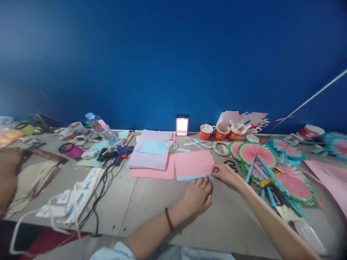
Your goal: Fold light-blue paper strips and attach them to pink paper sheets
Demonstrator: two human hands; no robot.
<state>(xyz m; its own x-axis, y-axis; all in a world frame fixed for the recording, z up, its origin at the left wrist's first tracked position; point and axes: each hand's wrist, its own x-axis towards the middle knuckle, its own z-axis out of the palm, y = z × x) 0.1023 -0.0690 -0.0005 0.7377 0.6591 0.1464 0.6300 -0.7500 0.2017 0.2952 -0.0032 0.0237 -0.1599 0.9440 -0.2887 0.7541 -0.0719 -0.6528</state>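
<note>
L hand pressing flat, unclenched, on near edge of pink paper sheet; R hand pinching its right corner. Watermelon paper fans lying just right of R hand.

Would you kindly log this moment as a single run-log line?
left hand: pressing pink paper sheet's near edge | right hand: pinching its right corner | paper fans: to the right | table: grey

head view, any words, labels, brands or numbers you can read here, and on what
No text can be read.
Water bottle: its label shows pink print, too blurred to read.
Three red paper cups: yellow markings, too small to read.
Small card against the wall: blurred out, nothing legible.
Red-and-white tub at far right: no lettering can be made out.
</note>
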